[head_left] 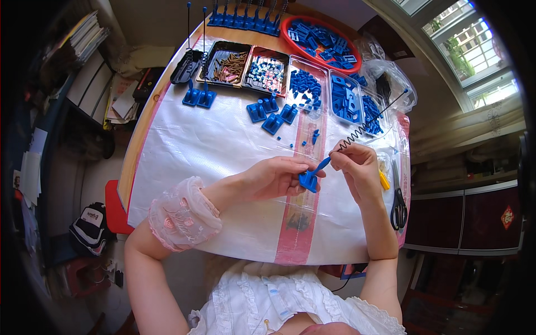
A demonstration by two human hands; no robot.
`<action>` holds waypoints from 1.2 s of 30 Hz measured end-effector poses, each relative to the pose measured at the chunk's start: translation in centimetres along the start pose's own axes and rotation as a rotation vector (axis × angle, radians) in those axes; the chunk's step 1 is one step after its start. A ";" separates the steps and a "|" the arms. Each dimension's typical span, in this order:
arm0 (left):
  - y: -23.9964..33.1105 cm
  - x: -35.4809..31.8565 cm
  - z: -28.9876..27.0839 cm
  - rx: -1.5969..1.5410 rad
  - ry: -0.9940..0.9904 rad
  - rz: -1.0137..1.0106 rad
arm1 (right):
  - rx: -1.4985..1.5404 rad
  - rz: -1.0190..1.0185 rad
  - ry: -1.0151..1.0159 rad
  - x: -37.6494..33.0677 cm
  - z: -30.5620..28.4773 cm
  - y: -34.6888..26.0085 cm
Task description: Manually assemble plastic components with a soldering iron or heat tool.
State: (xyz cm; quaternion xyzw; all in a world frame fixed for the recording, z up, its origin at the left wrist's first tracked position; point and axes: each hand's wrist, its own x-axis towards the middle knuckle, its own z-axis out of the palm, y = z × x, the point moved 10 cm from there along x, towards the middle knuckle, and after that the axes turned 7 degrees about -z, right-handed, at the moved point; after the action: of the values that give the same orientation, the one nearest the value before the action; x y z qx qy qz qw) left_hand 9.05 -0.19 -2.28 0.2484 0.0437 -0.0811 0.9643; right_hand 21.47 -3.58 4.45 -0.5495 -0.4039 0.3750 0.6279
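Over the middle of the table my left hand (268,177) grips a blue plastic base (309,181), fingers closed round it. From the base a blue stem slants up toward my right hand (360,166). That hand pinches the lower end of a black coiled spring wire (355,135) where it meets the stem. The wire points up and to the right and ends in a small dark tip. Beyond my hands sit several blue bases (272,124) with short posts. Two bases with upright black spring wires (204,67) stand at the far left.
Along the back are a screw tray (230,66), a tray of small metal parts (267,71), clear boxes of blue parts (305,89) and a red basin (357,66). Black scissors (398,206) and a yellow-handled tool (384,180) lie right. White sheeting (184,151) covers the table.
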 end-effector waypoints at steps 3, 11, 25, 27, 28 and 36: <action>-0.5 0.0 0.0 -0.045 -0.054 -0.039 | 0.052 0.006 0.015 0.1 0.3 0.4; -0.9 -0.2 1.2 -0.026 -0.100 -0.102 | 0.082 0.029 0.004 0.0 0.3 0.7; 2.8 -0.6 -0.7 0.619 0.260 0.417 | -0.174 -0.092 0.016 0.0 0.0 -1.1; 4.0 -1.7 0.3 0.797 0.357 0.556 | -0.198 -0.099 0.003 0.1 0.1 -1.0; 4.6 -2.3 0.8 0.898 0.418 0.595 | -0.217 -0.108 0.000 0.1 0.1 -1.0; 5.8 -4.3 2.4 1.207 0.630 0.793 | -0.257 -0.104 -0.035 0.2 0.6 -0.7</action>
State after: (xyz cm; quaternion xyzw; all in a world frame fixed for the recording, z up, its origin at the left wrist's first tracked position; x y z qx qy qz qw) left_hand 6.01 4.25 3.14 0.7373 0.1715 0.3335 0.5619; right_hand 21.03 -3.24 5.23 -0.5969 -0.4874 0.2968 0.5640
